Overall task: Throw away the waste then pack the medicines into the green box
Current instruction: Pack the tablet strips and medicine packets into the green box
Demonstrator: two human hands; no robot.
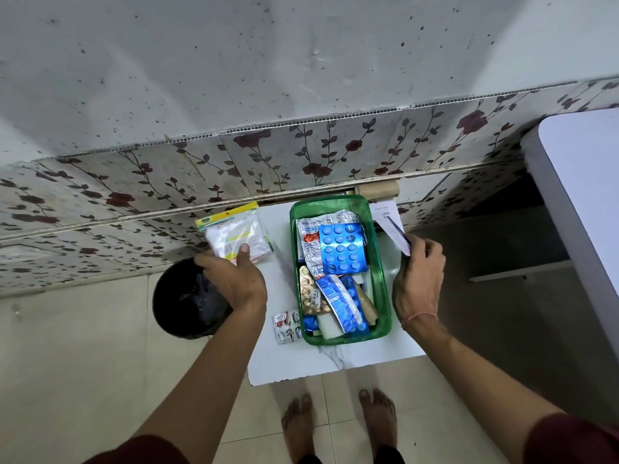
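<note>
The green box [384, 286] stands on a small white marble-patterned table [335, 363] and holds several blister strips, with a blue blister pack [341, 249] on top. My left hand [231, 279] grips a clear plastic packet with a yellow-green header [234, 229] at the table's left edge. My right hand [418, 283] holds a white paper slip [390, 226] just right of the box. One small blister strip [286, 326] lies on the table by the box's near left corner.
A black bin with a dark liner [187, 299] stands on the floor left of the table, partly under my left hand. A cardboard roll [378, 189] lies behind the box against the floral wall. A white tabletop [582, 209] juts in at right. My bare feet are below the table.
</note>
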